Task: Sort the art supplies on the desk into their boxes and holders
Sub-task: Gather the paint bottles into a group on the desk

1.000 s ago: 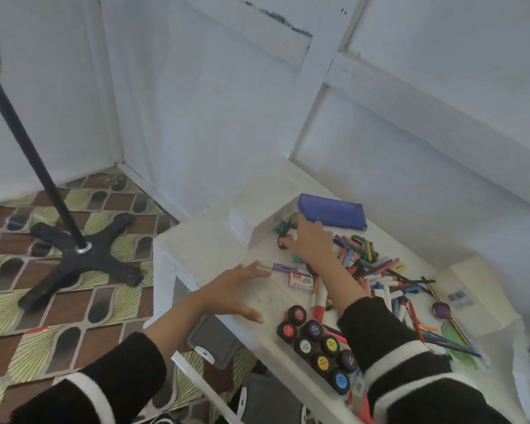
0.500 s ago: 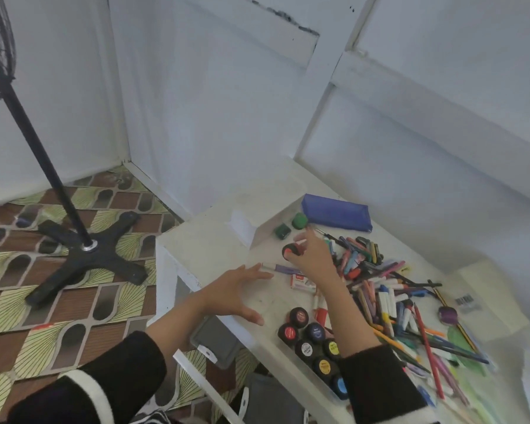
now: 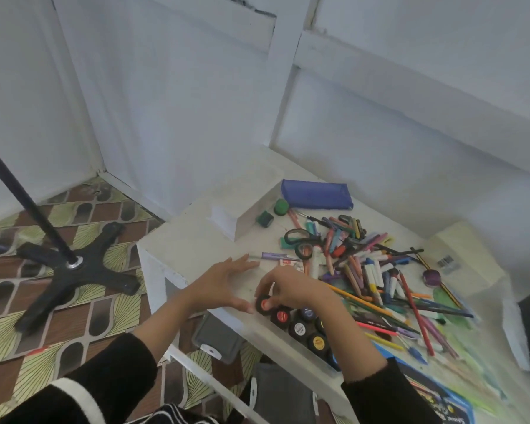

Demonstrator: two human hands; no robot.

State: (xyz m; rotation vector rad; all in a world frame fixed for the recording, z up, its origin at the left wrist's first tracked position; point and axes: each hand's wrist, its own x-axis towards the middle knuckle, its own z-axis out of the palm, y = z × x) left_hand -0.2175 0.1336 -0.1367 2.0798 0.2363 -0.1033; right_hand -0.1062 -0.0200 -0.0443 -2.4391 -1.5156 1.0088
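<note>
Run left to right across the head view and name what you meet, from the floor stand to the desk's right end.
Black cross-shaped stand base → left hand → red-lidded black paint pot, pinched by the right hand → blue fabric pencil pouch → pale yellow box with a barcode label.

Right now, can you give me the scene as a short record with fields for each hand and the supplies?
Left hand: open, fingers spread, on the desk
Right hand: grips red-lidded paint pot at the end of the pot row
Green pots: two, loose beside the white box
Pen pile: unsorted, right of scissors
Pencil case: blue, near the wall
</note>
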